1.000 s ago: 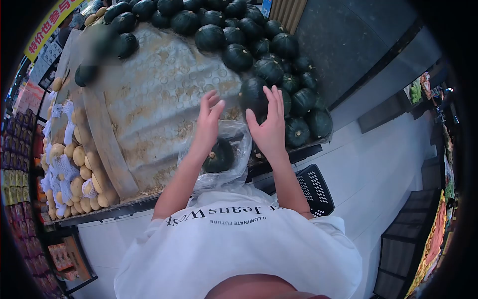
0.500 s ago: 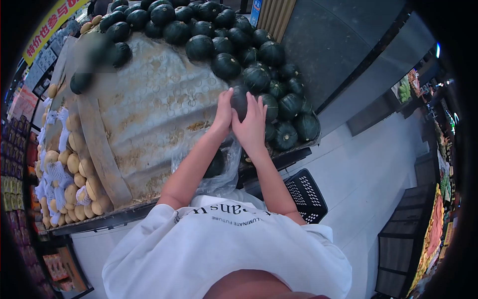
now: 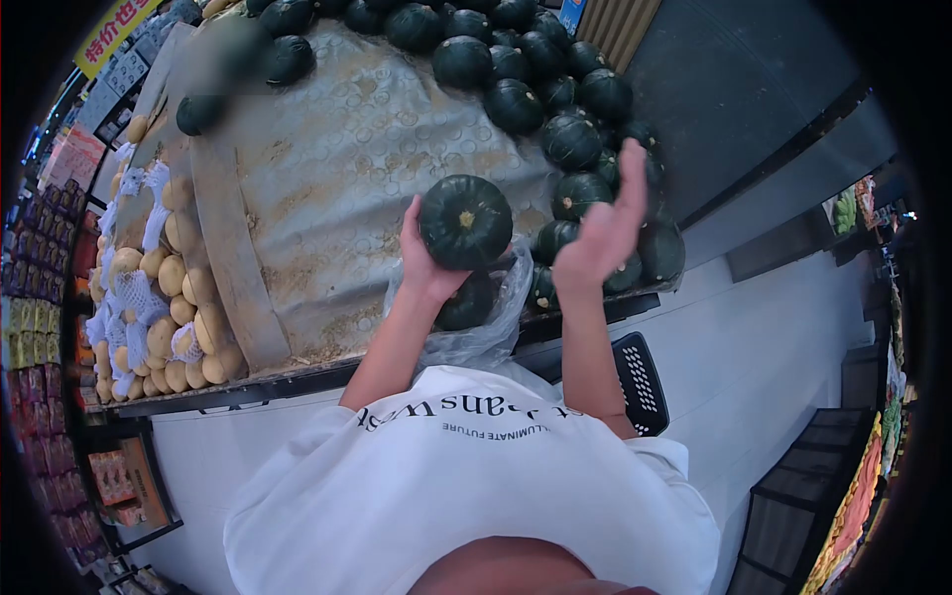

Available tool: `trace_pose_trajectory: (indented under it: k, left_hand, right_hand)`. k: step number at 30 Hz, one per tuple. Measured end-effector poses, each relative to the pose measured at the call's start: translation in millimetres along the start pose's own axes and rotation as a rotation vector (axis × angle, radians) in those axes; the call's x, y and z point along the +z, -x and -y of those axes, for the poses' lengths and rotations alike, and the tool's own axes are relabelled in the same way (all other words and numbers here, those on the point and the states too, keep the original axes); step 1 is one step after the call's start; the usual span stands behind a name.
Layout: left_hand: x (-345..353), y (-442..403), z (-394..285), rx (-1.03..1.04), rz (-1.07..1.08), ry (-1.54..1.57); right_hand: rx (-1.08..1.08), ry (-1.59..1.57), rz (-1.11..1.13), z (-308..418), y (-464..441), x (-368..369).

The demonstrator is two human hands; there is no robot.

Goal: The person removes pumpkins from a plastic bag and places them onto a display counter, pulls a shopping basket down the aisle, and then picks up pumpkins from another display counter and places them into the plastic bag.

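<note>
A round dark-green kabocha squash (image 3: 466, 222) rests in my left hand (image 3: 424, 266), its pale stem scar facing up. My fingers and thumb cup it from the left and below. Under it, a clear plastic bag (image 3: 501, 307) at the stand's front edge has another dark-green squash (image 3: 468, 303) in it. My right hand (image 3: 601, 230) is raised to the right, apart from the held squash, with its fingers stretched out and somewhat blurred. Just beyond it lies the pile of squashes (image 3: 572, 142).
Grey bubbled sheeting (image 3: 347, 169) covers the stand's middle. Yellowish melons (image 3: 178, 288), some in white foam nets, line the left side. A black basket (image 3: 643, 382) sits below the front edge at right. A dark panel (image 3: 739, 119) rises behind the pile.
Both hands were together on a squash at the pile's edge. The left hand has now brought a squash leftward, above the bag, while the right hand has let go and moved right.
</note>
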State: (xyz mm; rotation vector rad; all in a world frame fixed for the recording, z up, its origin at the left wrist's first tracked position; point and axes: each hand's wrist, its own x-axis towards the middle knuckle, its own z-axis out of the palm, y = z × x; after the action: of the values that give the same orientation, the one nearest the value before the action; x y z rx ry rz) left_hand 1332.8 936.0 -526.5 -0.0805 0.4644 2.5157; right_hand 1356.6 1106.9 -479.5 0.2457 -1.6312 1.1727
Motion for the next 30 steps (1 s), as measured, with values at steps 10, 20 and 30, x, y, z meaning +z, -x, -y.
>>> trace_pose_trajectory:
  k: [10,20,30]
  left_hand:
    - [-14,12,-5,0.157,0.389,0.135]
    - [-23,15,-7,0.247,0.013,-0.140]
    - [36,29,-32,1.010,0.038,-1.528]
  right_hand:
    - [-0.159,-0.047,0.633,54,57,53]
    - [0.202,0.048,0.617,24,58,45]
    - [1.496,-1.690,-0.008,0,56,16]
